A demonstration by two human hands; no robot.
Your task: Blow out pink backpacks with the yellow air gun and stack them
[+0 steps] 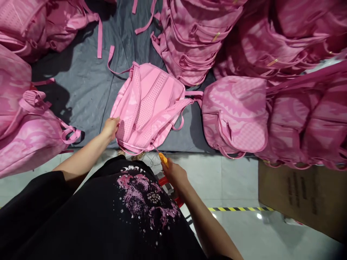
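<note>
A pink backpack (pixel 153 97) lies in front of me, its padded back panel and shoulder straps facing up. At its lower left side my left hand (pixel 111 128) is closed on the edge of the bag. My right hand (pixel 175 174) grips a yellow-handled tool (pixel 163 159) with a thin dark shaft. The tip of that shaft meets the bag's near edge, by the base of the right strap. What sort of tool it is I cannot make out.
Grey sheeting (pixel 89 90) covers the work surface. Pink backpacks are stacked behind (pixel 192 39) and heaped at the left (pixel 32 122). Another backpack (pixel 235 115) sits close on the right, beside more bags. A cardboard box (pixel 298 195) stands below them on the tiled floor (pixel 230 184).
</note>
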